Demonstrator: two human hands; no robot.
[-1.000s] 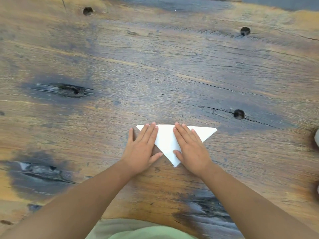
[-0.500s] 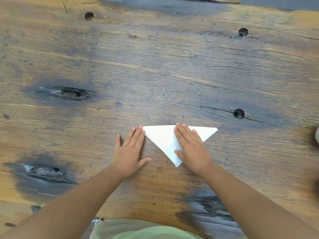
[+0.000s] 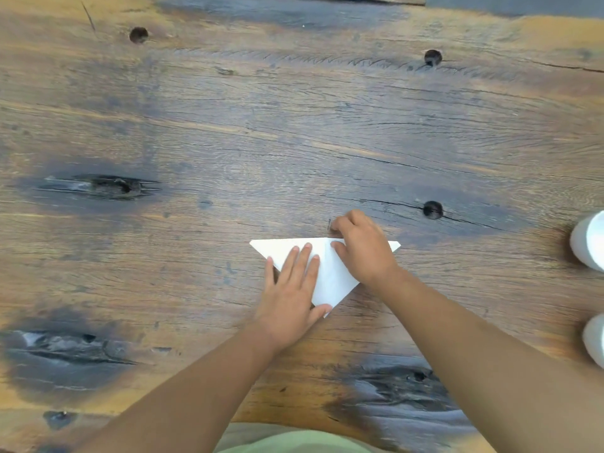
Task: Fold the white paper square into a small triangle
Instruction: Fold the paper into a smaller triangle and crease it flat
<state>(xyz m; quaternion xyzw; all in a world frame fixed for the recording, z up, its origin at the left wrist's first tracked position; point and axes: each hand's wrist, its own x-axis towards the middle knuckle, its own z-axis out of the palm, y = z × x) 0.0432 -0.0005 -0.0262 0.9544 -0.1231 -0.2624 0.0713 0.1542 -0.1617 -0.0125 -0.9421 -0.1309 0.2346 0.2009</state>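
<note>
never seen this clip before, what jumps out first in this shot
A white paper triangle lies near the middle of a dark, knotted wooden table, pointing toward the person. The left hand presses flat on it, while the right hand works its far edge. Two white objects sit at the right edge.

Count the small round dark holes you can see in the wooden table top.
4. One far left, one far right, one just beyond the right hand, one small near hole in the dark patch. Arms may hide others.
</note>
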